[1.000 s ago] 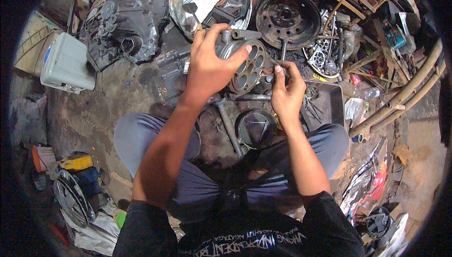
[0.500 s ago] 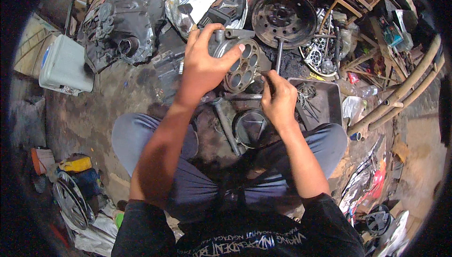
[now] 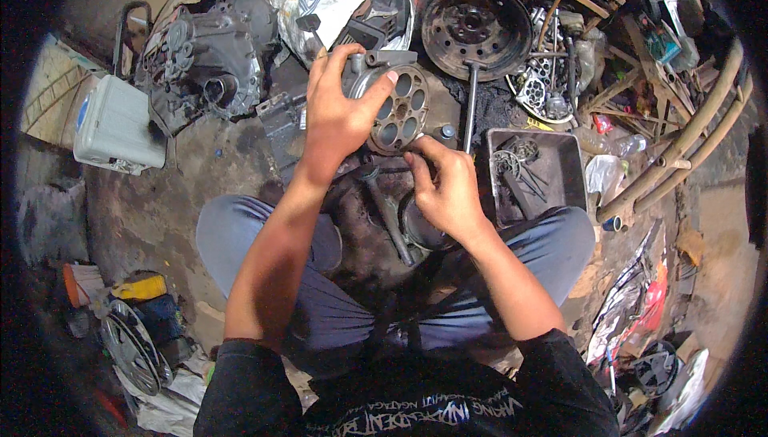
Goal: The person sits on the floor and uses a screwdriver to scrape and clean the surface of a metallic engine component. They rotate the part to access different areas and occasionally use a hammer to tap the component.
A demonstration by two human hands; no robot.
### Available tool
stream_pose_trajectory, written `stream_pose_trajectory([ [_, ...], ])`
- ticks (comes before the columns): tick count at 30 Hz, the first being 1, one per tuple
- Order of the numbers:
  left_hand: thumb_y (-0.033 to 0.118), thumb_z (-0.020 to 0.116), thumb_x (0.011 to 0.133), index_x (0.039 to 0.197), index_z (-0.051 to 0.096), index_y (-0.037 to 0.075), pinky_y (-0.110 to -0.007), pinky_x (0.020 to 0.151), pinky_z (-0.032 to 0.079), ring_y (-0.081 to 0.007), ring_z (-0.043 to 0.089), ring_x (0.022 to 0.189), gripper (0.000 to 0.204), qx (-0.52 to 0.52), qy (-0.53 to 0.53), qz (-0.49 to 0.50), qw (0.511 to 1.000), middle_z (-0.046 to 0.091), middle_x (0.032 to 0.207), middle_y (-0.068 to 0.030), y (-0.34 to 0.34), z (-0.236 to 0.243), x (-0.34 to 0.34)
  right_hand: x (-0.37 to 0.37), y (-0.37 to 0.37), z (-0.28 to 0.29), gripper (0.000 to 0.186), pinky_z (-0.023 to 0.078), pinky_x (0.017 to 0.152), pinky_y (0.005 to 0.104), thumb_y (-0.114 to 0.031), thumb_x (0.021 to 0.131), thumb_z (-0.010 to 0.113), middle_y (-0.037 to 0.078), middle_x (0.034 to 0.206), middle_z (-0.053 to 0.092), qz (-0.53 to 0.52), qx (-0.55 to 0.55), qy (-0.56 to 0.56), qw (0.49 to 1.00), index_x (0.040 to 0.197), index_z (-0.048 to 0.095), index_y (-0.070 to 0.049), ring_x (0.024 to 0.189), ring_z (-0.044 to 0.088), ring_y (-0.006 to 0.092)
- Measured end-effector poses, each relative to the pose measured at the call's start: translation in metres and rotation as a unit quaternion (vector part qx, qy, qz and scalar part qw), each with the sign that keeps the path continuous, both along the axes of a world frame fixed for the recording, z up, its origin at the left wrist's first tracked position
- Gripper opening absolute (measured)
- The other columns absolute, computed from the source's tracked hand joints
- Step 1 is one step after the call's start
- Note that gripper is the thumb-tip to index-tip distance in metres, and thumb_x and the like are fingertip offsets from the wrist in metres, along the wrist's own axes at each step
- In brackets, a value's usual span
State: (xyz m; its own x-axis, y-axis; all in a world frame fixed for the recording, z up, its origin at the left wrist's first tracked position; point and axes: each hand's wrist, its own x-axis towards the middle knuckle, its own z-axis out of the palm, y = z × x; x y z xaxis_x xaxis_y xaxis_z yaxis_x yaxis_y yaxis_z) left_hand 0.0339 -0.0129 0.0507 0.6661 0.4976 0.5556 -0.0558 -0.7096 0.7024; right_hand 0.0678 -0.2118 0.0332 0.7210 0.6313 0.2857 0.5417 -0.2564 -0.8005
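My left hand (image 3: 336, 117) grips a round metal housing (image 3: 402, 109), thumb over its perforated face, which has several large circular holes. My right hand (image 3: 444, 185) is at the lower edge of that face, fingers bent and pressed together; what they hold, if anything, is too small to make out. Below the housing a long metal bar (image 3: 384, 213) lies between my legs, beside a round dark part (image 3: 420, 225) partly hidden by my right hand. A small cylindrical piece (image 3: 448, 130) stands right of the housing.
A gearbox casing (image 3: 200, 53) and pale plastic box (image 3: 120, 125) are at the upper left. A steel wheel (image 3: 440, 21) with a long rod (image 3: 470, 109) sits ahead. A tray (image 3: 578, 177) of small tools is at right, beside bamboo poles (image 3: 672, 161). Scrap surrounds me.
My right hand has moved left and down, from the right side of the perforated face to its lower edge. My left hand and the housing appear slightly further left in the view.
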Motion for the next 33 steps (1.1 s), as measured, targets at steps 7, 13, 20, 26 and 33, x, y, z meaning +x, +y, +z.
stream_pose_trajectory([
  [7,0.029,0.089,0.086,0.126,0.066,0.001,-0.047,0.104,0.049,-0.041,0.063,0.117,0.054,0.025,-0.031,-0.005,0.999,0.067,0.118,-0.0222,0.006,-0.007,-0.001,0.0,0.011,0.0,0.012,0.054,0.073,0.05,-0.007,0.095,0.07,0.03,0.087,0.071,-0.03,0.023,0.093,0.995,0.101,0.072,0.003,0.086,0.07,0.0511],
  [13,0.025,0.084,0.092,0.134,0.063,0.0,-0.045,0.11,0.046,-0.0384,0.062,0.123,0.054,0.019,-0.015,0.011,1.0,0.064,0.128,-0.0203,-0.001,-0.003,-0.011,0.011,0.0,-0.005,0.011,0.054,0.074,0.0544,-0.01,0.097,0.07,0.028,0.085,0.072,-0.081,-0.05,0.012,0.995,0.099,0.07,0.001,0.084,0.071,0.0499],
  [20,0.025,0.091,0.082,0.128,0.064,0.002,-0.047,0.105,0.049,-0.0393,0.06,0.118,0.058,-0.016,-0.042,0.048,0.998,0.059,0.123,-0.0196,-0.008,-0.007,-0.024,0.015,0.002,-0.017,0.01,0.053,0.072,0.0537,-0.01,0.097,0.07,0.028,0.084,0.07,-0.092,-0.013,-0.023,0.995,0.1,0.07,0.0,0.083,0.07,0.0506],
  [26,0.018,0.088,0.083,0.133,0.058,0.002,-0.045,0.113,0.043,-0.0361,0.056,0.128,0.061,-0.023,-0.044,0.045,0.998,0.056,0.131,-0.0175,-0.016,-0.016,-0.042,0.0,0.001,-0.014,0.01,0.051,0.068,0.0533,-0.008,0.097,0.07,0.028,0.079,0.067,-0.066,0.014,-0.042,0.997,0.096,0.067,0.001,0.08,0.068,0.0512],
  [33,0.019,0.088,0.082,0.132,0.06,0.003,-0.046,0.111,0.045,-0.0371,0.059,0.124,0.059,-0.03,-0.051,0.021,0.998,0.059,0.129,-0.0188,-0.01,-0.016,-0.05,-0.025,0.003,0.0,0.011,0.049,0.06,0.0463,-0.009,0.097,0.071,0.025,0.075,0.067,-0.019,-0.026,0.054,0.998,0.098,0.07,0.002,0.063,0.067,0.0435],
])
